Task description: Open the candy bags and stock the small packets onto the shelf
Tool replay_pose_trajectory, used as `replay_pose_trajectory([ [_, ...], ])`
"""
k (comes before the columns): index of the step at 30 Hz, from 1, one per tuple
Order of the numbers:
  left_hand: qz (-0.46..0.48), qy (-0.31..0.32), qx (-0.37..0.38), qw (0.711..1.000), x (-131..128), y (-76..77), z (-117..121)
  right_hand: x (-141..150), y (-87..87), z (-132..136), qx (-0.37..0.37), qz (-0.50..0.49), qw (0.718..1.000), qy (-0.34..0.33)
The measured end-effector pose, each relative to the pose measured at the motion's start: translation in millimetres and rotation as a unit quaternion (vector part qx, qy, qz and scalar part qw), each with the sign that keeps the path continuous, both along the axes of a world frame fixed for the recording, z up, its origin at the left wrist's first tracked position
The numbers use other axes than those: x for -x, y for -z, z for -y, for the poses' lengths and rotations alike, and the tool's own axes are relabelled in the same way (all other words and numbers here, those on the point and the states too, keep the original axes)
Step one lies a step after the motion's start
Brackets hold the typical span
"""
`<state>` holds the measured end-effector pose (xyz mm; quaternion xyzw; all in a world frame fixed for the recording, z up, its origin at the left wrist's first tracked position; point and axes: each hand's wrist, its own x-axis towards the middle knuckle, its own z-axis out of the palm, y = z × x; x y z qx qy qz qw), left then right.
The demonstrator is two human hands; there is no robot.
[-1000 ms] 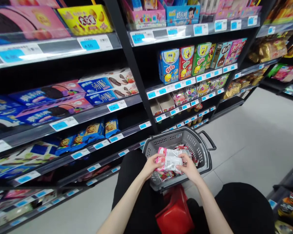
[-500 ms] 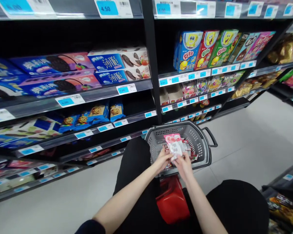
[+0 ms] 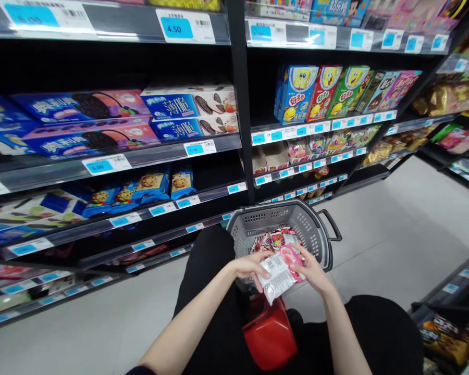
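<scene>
- The left hand (image 3: 250,268) and right hand (image 3: 311,271) both have fingers clamped on 1 pink-and-white snack packet (image 3: 280,271).
- The packet hangs over the near rim of the grey basket (image 3: 320,245), above a red stool (image 3: 271,333).

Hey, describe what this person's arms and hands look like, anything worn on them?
Both forearms are bare, and the left hand and right hand wear no gloves. No rings, watch or bracelet show on the wrists or fingers. A bit of dark sleeve appears high on the left arm at the bottom edge of the picture.
</scene>
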<state>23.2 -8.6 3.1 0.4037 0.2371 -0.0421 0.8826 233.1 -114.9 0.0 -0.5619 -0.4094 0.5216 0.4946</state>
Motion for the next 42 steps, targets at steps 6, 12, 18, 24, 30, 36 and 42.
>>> replay_pose_trajectory([
  [6,0.022,-0.269,-0.067,0.961,-16.1,13.1,0.4,6.9,4.8,-7.3,-0.014,0.005,0.996,0.089],
  [12,0.064,-0.337,-0.05,0.938,-24.3,9.7,3.8,14.7,-0.2,-7.5,0.009,-0.094,0.99,0.107],
  [18,0.079,-0.306,-0.056,0.947,-19.1,7.3,-3.0,13.7,2.3,-7.7,-0.036,-0.013,0.992,0.117],
  [24,0.032,-0.349,-0.129,0.928,-21.0,11.1,-0.2,13.1,5.2,-8.0,-0.064,0.028,0.99,0.124],
  [30,-0.029,-0.356,-0.26,0.897,-17.6,16.8,-3.0,18.9,7.8,-8.4,-0.074,0.095,0.983,0.138],
  [36,-0.057,-0.359,-0.31,0.878,-15.6,16.5,-6.1,16.4,-3.2,-3.3,-0.047,0.019,0.998,0.05],
  [42,-0.074,-0.356,-0.327,0.872,-17.5,12.4,-5.5,14.7,-8.2,-3.9,-0.108,0.168,0.977,0.079],
])
